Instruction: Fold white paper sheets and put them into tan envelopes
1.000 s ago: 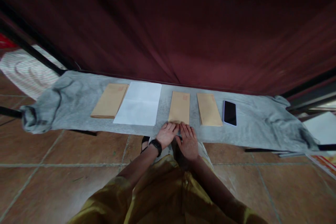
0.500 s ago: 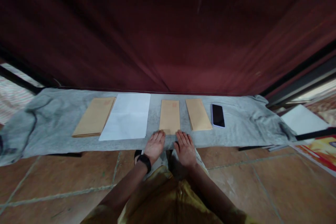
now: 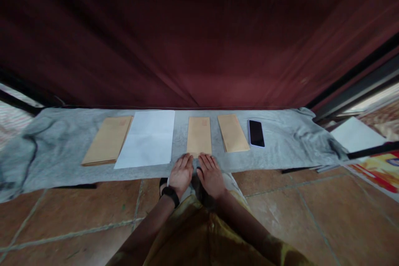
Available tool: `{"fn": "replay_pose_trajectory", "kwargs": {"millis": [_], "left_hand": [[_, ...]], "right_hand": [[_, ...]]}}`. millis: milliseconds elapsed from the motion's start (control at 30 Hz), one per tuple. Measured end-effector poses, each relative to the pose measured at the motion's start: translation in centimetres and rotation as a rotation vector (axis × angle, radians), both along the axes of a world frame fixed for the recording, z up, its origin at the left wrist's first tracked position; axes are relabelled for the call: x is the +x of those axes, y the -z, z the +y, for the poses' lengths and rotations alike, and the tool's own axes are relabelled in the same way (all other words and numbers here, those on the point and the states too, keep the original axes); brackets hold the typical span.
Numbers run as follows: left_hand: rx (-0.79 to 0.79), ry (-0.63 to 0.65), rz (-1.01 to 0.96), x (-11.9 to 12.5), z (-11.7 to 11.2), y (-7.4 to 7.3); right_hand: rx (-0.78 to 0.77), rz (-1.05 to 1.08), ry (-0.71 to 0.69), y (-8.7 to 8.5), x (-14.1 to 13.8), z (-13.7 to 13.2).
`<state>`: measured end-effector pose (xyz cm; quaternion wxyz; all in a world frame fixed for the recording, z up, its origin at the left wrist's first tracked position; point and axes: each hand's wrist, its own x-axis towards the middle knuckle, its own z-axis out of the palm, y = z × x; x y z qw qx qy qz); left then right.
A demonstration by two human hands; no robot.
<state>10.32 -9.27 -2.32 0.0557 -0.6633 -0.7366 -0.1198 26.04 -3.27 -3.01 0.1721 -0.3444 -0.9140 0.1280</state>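
Observation:
My left hand [image 3: 181,173], with a black watch on the wrist, and my right hand [image 3: 210,174] lie flat side by side, fingers stretched out, on the near edge of a grey cloth [image 3: 62,145]. Their fingertips reach the near end of a single brown envelope [image 3: 199,135]. A second brown envelope stack [image 3: 232,133] lies just right of it, then a black phone [image 3: 256,133]. To the left lie a white sheet of paper [image 3: 146,139] and another stack of brown envelopes [image 3: 107,140].
A dark red curtain [image 3: 199,41] hangs behind the cloth. Brown floor tiles [image 3: 77,212] lie in front. At the right are a white sheet [image 3: 355,135], a black bar [image 3: 370,150] and a colourful printed sheet [image 3: 380,170].
The view has swung left and steadied. My hands have drawn closer together at the near end of the single envelope and stayed flat.

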Motion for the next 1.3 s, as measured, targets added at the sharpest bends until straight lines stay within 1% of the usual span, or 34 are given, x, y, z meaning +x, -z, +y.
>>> {"fn": "replay_pose_trajectory", "kwargs": {"millis": [67,200,300,400,633,733,800,900,967,1167,1300], "left_hand": [[0.006,-0.023,0.015,0.1,-0.1,0.0],[0.006,-0.116,0.035,0.6,0.0,-0.5],[-0.055,-0.156,0.079,1.2,0.2,-1.0],[-0.11,-0.157,0.131,1.8,0.2,-1.3],[-0.127,-0.162,0.147,2.4,0.0,-1.4],[-0.157,-0.152,0.168,2.5,0.2,-1.5],[-0.168,-0.15,0.167,2.6,0.2,-1.5],[-0.16,-0.152,0.137,2.5,0.2,-1.4],[-0.155,-0.135,0.126,2.3,0.2,-1.3],[-0.184,-0.06,0.159,1.9,0.6,-1.6],[-0.175,-0.062,0.087,1.3,0.7,-1.7]], "right_hand": [[-0.005,0.003,0.019,0.0,-0.2,-0.1],[-0.002,0.007,0.087,-0.1,0.2,-0.2],[0.008,-0.004,0.108,-0.2,0.4,-0.2],[0.016,-0.011,0.107,-0.1,0.4,-0.2],[0.023,0.002,0.084,0.3,0.7,-0.1],[0.025,0.004,0.086,0.1,0.3,-0.1],[0.024,0.002,0.053,0.1,-0.2,-0.1],[0.024,-0.007,-0.005,0.3,-0.7,-0.3],[0.031,-0.011,-0.016,0.6,-0.9,-0.5],[0.033,0.015,-0.003,0.6,-0.9,-0.5],[0.018,0.025,0.014,0.5,-1.1,-0.4]]}}
